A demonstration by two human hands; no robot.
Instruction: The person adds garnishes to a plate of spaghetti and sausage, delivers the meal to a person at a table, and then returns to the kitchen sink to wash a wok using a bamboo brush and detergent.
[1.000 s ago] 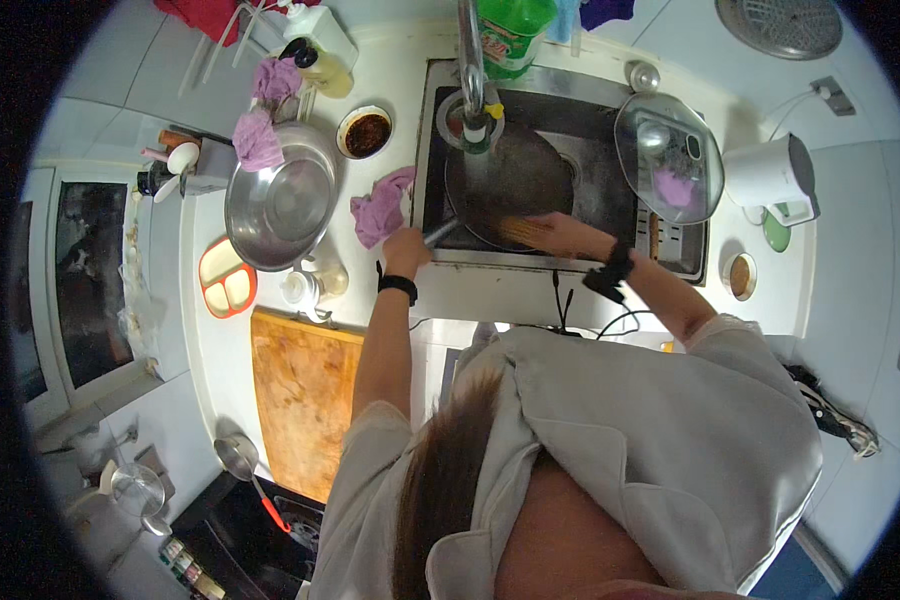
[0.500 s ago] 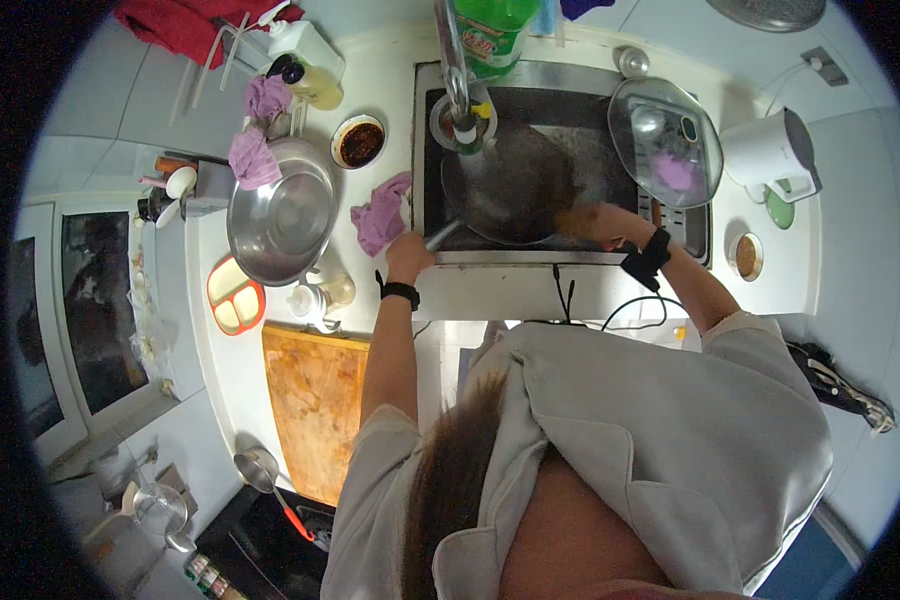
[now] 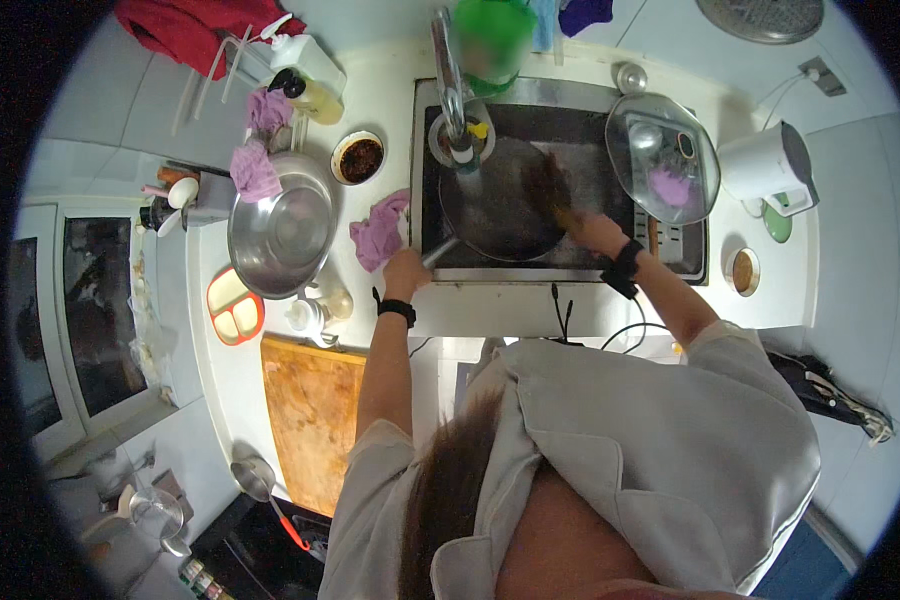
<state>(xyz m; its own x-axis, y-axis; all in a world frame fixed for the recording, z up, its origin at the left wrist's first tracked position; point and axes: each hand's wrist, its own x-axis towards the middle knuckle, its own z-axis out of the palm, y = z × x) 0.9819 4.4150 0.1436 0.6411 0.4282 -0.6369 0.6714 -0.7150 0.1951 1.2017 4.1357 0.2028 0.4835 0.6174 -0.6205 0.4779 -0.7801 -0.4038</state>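
The dark wok (image 3: 500, 205) is kept in the sink (image 3: 670, 262), under the tap (image 3: 448, 70), by the left hand (image 3: 406, 272) closed around its handle. Beyond that grip, a brush (image 3: 548, 185) is clasped by the right hand (image 3: 595, 232) and pressed inside the wok for scrubbing.

Single view: head-worn fisheye camera, left of a side-by-side pair. Looks steeply down from above the person's own head and shoulders, facing a kitchen counter. Sink (image 3: 670, 262) lies in the upper centre at arm's reach; wooden cutting board (image 3: 313, 415) lower left, nearer the body. Straight edges bow toward the dark circular rim. Picture upright, unmirrored. No second view to overlap.
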